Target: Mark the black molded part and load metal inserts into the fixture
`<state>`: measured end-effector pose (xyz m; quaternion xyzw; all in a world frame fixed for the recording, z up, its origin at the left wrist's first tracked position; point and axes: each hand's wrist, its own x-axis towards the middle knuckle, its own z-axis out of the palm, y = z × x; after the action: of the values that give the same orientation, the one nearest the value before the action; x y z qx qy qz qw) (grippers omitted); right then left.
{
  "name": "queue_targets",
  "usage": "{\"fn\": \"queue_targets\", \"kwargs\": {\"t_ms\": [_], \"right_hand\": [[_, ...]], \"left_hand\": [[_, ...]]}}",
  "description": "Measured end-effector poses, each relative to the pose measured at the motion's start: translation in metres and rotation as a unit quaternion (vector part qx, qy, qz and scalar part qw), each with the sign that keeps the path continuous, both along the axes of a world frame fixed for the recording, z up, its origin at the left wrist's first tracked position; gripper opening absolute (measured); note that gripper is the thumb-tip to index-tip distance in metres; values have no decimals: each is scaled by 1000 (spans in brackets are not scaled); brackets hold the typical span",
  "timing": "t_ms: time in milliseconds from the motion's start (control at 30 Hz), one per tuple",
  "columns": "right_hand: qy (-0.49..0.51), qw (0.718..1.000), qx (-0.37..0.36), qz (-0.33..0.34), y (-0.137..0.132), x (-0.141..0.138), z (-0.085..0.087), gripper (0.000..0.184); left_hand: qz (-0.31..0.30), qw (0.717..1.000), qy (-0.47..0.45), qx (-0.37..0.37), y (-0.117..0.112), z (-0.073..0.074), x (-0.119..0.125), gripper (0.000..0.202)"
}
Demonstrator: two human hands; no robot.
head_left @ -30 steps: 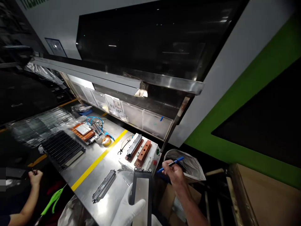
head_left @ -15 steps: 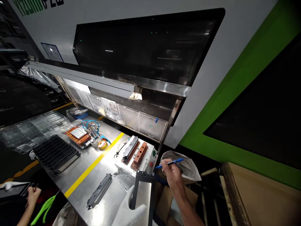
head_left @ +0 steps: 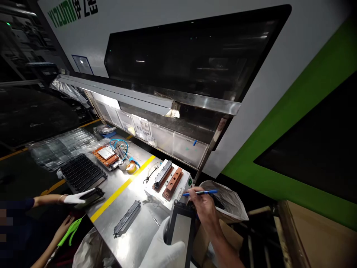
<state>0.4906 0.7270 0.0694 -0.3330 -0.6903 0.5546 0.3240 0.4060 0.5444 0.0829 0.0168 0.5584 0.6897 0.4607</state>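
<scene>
My left hand (head_left: pixel 163 247), in a white glove, grips a long black-framed panel (head_left: pixel 181 230) by its lower part and holds it upright over the front edge of the steel table (head_left: pixel 139 230). My bare right hand (head_left: pixel 203 206) pinches a blue pen (head_left: pixel 199 192) just above the panel's top end. Beside the pen stands a white fixture box (head_left: pixel 167 180) with a grey bar and a brown block on top.
A flat black part (head_left: pixel 126 219) lies on the table by a yellow stripe (head_left: pixel 122 188). A black slotted tray (head_left: pixel 82 173) and an orange fixture (head_left: pixel 107 156) sit further left. A co-worker's gloved hand (head_left: pixel 75 198) holds a black part at the left edge. A plastic bag (head_left: pixel 227 199) hangs right.
The panel in my left hand has tilted and come up closer to the pen. The co-worker at the left has reached a gloved hand with a black part onto the table edge.
</scene>
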Motion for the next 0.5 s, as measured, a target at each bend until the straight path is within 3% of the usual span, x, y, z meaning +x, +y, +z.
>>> {"fn": "queue_targets", "kwargs": {"t_ms": [100,233,333,500], "right_hand": [[47,998,-27,-42,-8,18,6,42],[51,998,-41,-26,-32,52,-1,32],[30,997,68,13,-52,71,-10,19],[13,975,213,62,-72,78,-15,16]], "left_hand": [[18,1000,-7,-2,-1,3,-11,45],[64,997,-36,-2,9,-3,-21,60],[125,991,-47,15,14,-10,-30,62],[179,983,-38,2,16,-14,-42,60]]}}
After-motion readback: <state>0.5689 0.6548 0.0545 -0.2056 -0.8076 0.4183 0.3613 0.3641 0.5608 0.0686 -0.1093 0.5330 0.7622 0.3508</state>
